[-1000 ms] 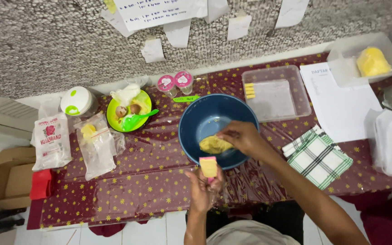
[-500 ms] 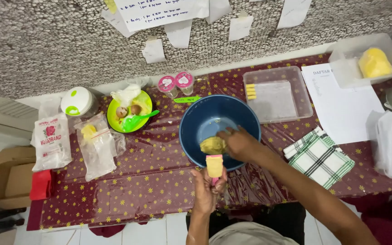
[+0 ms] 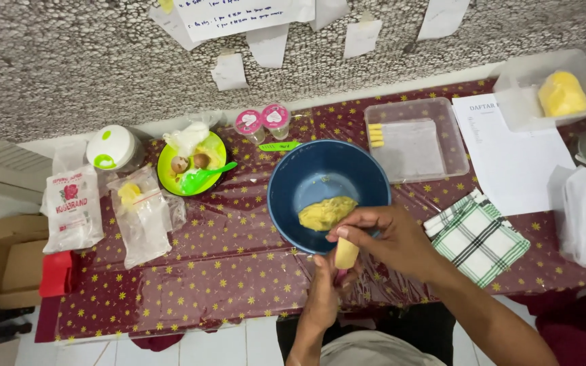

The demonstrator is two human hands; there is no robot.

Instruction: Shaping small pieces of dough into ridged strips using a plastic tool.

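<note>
Both hands had drawn closer together at the lower centre since the earlier frame. Left hand (image 3: 325,293) gripped a pale dough piece (image 3: 346,253) from below; right hand (image 3: 388,238) pinched its top. Just beyond, blue bowl (image 3: 286,196) held yellow dough (image 3: 323,213). Farther left, green plate (image 3: 165,177); upper right, clear tray (image 3: 454,139).

Both hands meet at the near rim of a blue bowl (image 3: 329,193) that holds a lump of yellow dough (image 3: 325,212). The left hand (image 3: 330,285) grips a small pale yellow piece (image 3: 346,253) from below, while the right hand (image 3: 391,237) pinches its top. The bowl stands on a maroon, star-patterned surface (image 3: 225,285). A checked cloth (image 3: 477,237) lies just right of the hands, and a green plate (image 3: 191,164) with a green spoon sits to the left, well apart.
</note>
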